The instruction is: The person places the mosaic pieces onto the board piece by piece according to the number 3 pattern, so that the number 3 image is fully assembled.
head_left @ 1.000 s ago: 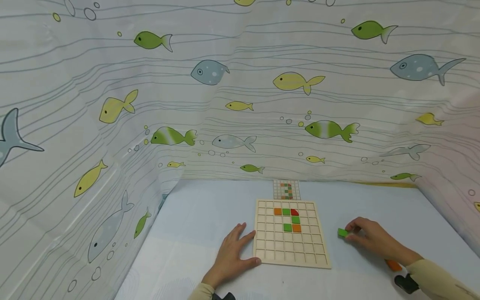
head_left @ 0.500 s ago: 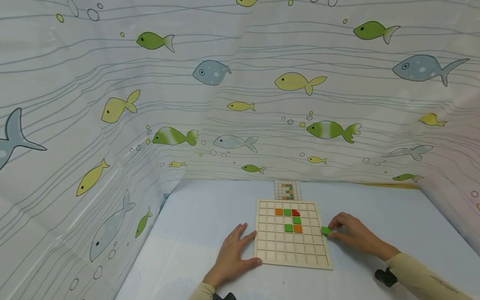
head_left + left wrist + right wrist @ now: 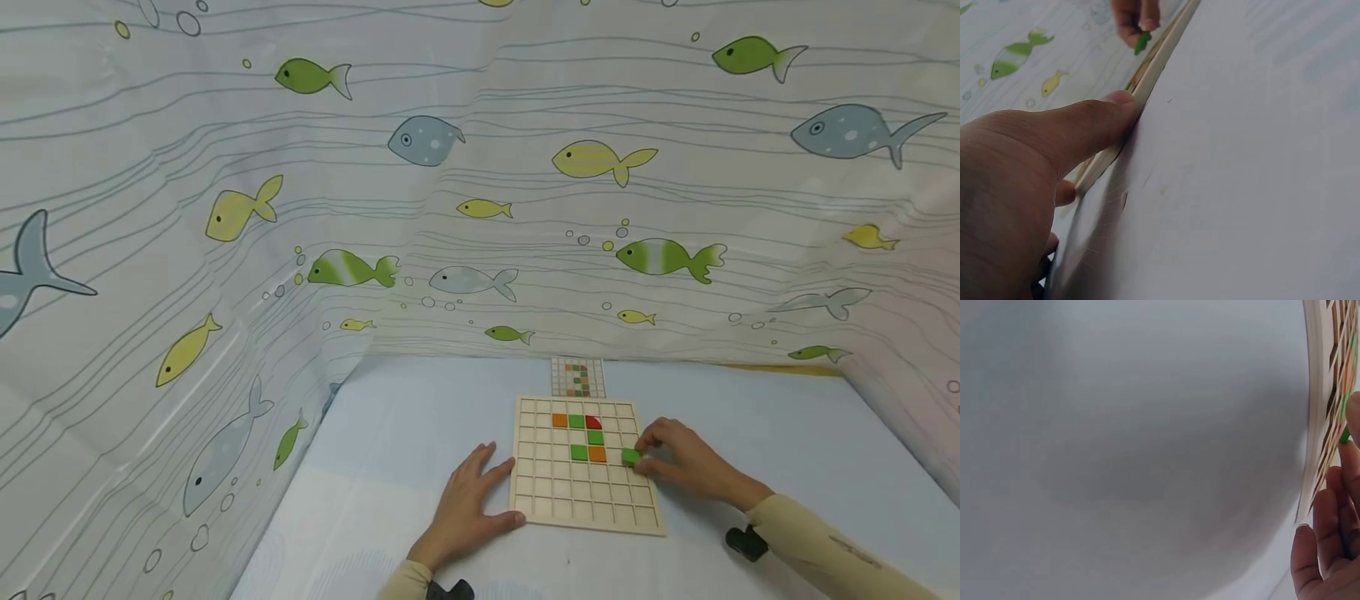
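A wooden grid board (image 3: 555, 498) lies flat on the table, with several coloured tiles in its cells. Orange (image 3: 559, 421), green and red tiles make the upper row; a green tile (image 3: 595, 437) sits below the red one, and a green and an orange tile lie under that. My right hand (image 3: 686, 462) pinches a loose green tile (image 3: 631, 457) above the board's right side. With fingers spread, my left hand (image 3: 468, 508) touches the board's left edge. In the left wrist view its thumb (image 3: 1094, 125) rests against the board's rim.
Directly behind the board lies a small pattern card (image 3: 577, 377) showing a grid of coloured squares. A fish-printed curtain (image 3: 480, 242) surrounds the light table (image 3: 390, 433) at the back and both sides.
My right hand has carried the green tile leftward, from beside the board to over its right columns. My left hand stays at the left edge.
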`<state>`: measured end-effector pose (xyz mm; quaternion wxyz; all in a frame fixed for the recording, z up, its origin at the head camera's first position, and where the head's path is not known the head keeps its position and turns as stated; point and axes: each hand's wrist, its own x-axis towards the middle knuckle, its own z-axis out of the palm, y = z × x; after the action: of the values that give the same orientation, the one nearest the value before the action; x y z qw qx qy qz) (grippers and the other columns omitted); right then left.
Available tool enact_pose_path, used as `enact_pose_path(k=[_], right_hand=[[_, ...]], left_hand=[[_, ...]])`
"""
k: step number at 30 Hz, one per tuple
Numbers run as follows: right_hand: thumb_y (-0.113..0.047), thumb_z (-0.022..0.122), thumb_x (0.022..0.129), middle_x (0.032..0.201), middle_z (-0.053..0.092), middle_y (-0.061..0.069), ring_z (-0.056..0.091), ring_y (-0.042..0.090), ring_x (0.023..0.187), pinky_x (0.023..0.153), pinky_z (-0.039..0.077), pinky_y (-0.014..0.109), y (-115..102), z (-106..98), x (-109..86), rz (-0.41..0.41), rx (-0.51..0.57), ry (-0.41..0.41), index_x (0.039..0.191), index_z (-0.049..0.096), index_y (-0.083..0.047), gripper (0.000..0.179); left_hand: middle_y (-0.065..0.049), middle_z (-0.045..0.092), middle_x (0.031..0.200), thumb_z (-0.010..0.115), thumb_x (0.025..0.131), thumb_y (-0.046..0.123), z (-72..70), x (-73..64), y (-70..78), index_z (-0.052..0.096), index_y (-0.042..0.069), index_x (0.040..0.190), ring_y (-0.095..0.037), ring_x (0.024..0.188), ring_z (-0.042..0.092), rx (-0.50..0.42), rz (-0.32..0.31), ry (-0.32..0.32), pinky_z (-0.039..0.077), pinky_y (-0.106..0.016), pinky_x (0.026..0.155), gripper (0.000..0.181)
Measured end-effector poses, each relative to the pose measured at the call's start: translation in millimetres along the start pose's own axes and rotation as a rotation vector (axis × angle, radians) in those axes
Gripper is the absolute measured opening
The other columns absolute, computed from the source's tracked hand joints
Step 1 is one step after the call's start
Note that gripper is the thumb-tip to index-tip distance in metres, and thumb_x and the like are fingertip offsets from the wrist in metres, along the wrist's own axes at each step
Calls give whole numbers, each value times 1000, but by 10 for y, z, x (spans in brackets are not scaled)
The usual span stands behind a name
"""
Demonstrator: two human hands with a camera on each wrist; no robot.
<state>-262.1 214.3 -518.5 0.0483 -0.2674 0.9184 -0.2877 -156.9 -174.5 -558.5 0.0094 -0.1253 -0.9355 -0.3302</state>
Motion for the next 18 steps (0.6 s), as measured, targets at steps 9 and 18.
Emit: enact_pose_path(k=[9, 18], right_hand=[[-37, 83, 92, 109, 64, -10, 52, 10, 104, 88, 51, 30, -85, 124, 66, -77, 18, -6, 104, 73, -22, 22], [-41, 86, 89, 111, 64, -8, 53, 14, 104, 86, 50, 34, -258, 244, 143, -115, -26, -15, 101, 74, -22, 25]], left_hand=[[-11, 36, 171, 77, 87, 62, -3, -2, 10, 58, 25, 154, -39, 161, 27, -19, -3, -7, 28, -70, 125, 79], [-12, 37, 171, 78, 86, 61, -18, -6, 28, 58, 24, 153, -40, 160, 28, -20, -5, -6, 28, -70, 124, 79]])
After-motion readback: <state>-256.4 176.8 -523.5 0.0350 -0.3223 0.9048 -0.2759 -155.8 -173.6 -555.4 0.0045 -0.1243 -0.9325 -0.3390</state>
